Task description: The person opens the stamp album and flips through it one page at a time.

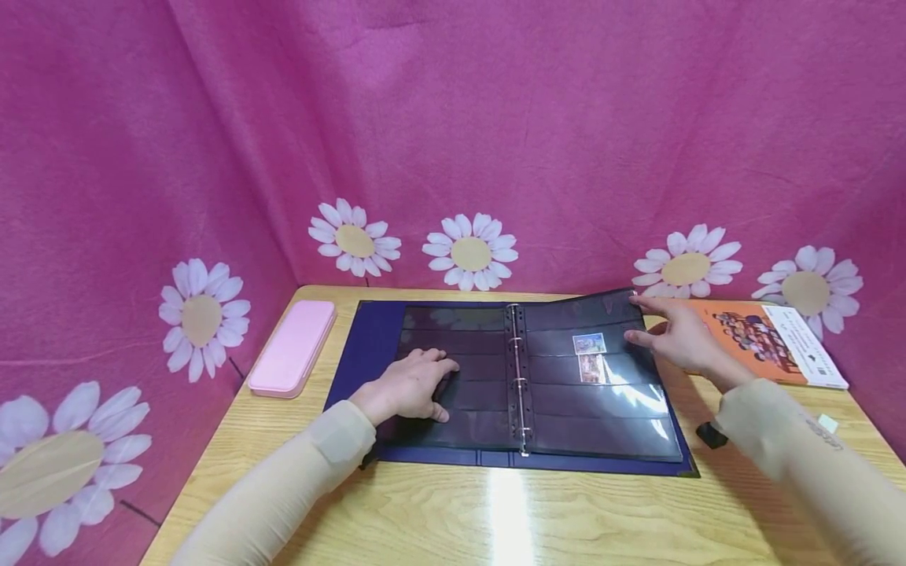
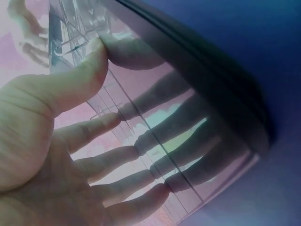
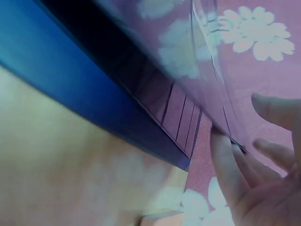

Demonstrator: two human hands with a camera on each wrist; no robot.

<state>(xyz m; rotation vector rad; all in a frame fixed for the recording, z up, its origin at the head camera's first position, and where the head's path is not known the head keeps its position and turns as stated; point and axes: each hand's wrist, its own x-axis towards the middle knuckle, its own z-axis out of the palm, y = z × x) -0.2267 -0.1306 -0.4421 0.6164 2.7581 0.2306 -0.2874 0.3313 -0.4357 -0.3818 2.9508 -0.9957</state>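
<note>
A dark blue ring binder album (image 1: 378, 338) lies spread on the table, with black pocket pages on both sides of its metal rings (image 1: 520, 381). My left hand (image 1: 414, 385) rests on the left page (image 2: 141, 117), fingers spread; their reflections show in its glossy surface. At the far right corner, my right hand (image 1: 675, 334) touches a raised right page (image 1: 602, 409), its fingers fairly straight. The right wrist view shows fingertips (image 3: 221, 141) against that page's edge, with the thumb apart. Two small stamps, one bluish (image 1: 590, 343) and one reddish (image 1: 592, 369), sit in the right page's pockets.
A pink case (image 1: 293, 346) lies left of the album. To the right, an orange illustrated booklet (image 1: 750, 330) lies partly behind my right hand, with a small pale piece (image 1: 826, 423) nearer me. A pink flowered cloth (image 1: 495, 141) hangs behind the wooden table (image 1: 396, 511).
</note>
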